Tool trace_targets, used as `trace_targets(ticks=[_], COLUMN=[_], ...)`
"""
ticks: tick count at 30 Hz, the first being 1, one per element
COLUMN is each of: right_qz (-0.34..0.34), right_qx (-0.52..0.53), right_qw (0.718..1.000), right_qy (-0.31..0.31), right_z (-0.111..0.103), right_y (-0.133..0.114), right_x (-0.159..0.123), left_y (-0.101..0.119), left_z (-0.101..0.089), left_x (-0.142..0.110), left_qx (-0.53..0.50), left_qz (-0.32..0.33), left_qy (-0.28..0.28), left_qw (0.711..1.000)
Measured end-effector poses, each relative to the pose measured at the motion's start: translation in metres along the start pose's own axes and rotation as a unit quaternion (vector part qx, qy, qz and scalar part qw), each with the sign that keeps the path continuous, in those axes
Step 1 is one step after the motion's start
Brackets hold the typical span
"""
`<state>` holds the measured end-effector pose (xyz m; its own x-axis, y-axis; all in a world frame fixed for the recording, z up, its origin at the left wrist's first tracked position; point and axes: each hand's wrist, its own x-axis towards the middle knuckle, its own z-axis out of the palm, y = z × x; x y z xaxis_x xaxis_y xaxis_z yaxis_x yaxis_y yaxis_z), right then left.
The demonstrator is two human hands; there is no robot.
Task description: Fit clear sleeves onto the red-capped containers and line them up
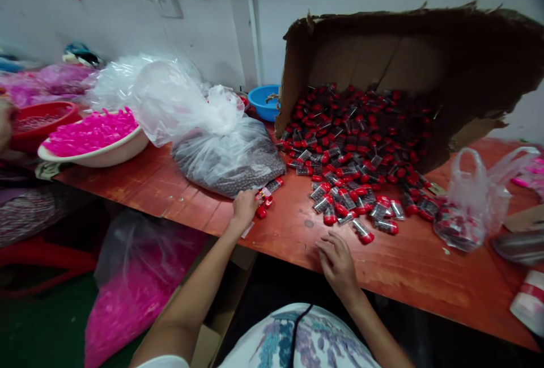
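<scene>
Currently, the left hand [245,209] is curled at red pieces [265,203] near the front edge of the worktop [289,237], grip unclear; the right hand [338,260] is held at that edge, empty, fingers loosely parted.

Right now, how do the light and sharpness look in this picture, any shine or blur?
In the head view, the inside of the cardboard box sits in deep shadow, so the red-capped tubes at the front show clearer than those at the back; same view, the tied plastic bag catches pale shine; head view again, the red bowl near the left edge looks soft.
</scene>
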<state>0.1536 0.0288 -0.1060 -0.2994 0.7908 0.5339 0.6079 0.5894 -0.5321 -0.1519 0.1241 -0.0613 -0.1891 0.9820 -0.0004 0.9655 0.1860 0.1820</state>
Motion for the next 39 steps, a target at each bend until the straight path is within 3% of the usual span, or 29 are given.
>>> trace_targets(ticks=[5, 8, 10, 13, 14, 16, 19, 22, 25, 27, 29, 32, 34, 37, 39], right_qz=[-0.020, -0.044, -0.041, 0.033, 0.072, 0.152, 0.215, 0.222, 0.254, 0.296, 0.338, 0.381, 0.371, 0.292, 0.239], right_qx=[0.013, 0.031, 0.063, 0.145, 0.177, 0.239, 0.309, 0.350, 0.377, 0.418, 0.468, 0.499, 0.476, 0.383, 0.317], right_qw=[0.999, 0.993, 0.989, 0.982, 0.976, 0.957, 0.926, 0.904, 0.878, 0.847, 0.805, 0.765, 0.783, 0.872, 0.915], right_qy=[-0.047, -0.102, -0.124, -0.115, -0.100, -0.057, -0.028, -0.106, -0.151, -0.146, -0.138, -0.144, -0.150, -0.090, -0.066], right_z=[0.015, 0.025, 0.031, 0.035, 0.035, 0.034, 0.025, 0.011, 0.002, 0.005, 0.014, 0.030, 0.033, 0.025, 0.016], right_y=[-0.014, -0.026, -0.034, -0.042, -0.043, -0.042, -0.037, -0.033, -0.033, -0.035, -0.037, -0.041, -0.042, -0.039, -0.035], right_x=[0.006, 0.016, 0.024, 0.039, 0.045, 0.059, 0.077, 0.086, 0.082, 0.074, 0.063, 0.050, 0.045, 0.049, 0.056], left_y=[-0.006, -0.008, -0.004, 0.011, 0.018, 0.033, 0.051, 0.057, 0.056, 0.057, 0.061, 0.072, 0.078, 0.083, 0.084], left_z=[0.001, -0.004, -0.008, -0.009, -0.008, -0.004, 0.002, 0.005, 0.004, 0.004, 0.005, 0.008, 0.009, 0.009, 0.008], left_x=[-0.002, -0.007, -0.016, -0.039, -0.049, -0.068, -0.091, -0.101, -0.100, -0.098, -0.097, -0.100, -0.103, -0.107, -0.107], left_qx=[-0.125, -0.308, -0.487, -0.703, -0.738, -0.767, -0.752, -0.700, -0.704, -0.755, -0.804, -0.843, -0.847, -0.839, -0.837], left_qz=[-0.008, -0.045, -0.078, -0.128, -0.139, -0.148, -0.122, -0.075, -0.088, -0.114, -0.130, -0.131, -0.130, -0.138, -0.141], left_qy=[0.072, 0.100, 0.075, -0.037, -0.074, -0.130, -0.199, -0.260, -0.224, -0.143, -0.090, -0.081, -0.088, -0.099, -0.098], left_qw=[0.989, 0.945, 0.867, 0.698, 0.657, 0.611, 0.616, 0.661, 0.668, 0.630, 0.573, 0.515, 0.508, 0.517, 0.520])
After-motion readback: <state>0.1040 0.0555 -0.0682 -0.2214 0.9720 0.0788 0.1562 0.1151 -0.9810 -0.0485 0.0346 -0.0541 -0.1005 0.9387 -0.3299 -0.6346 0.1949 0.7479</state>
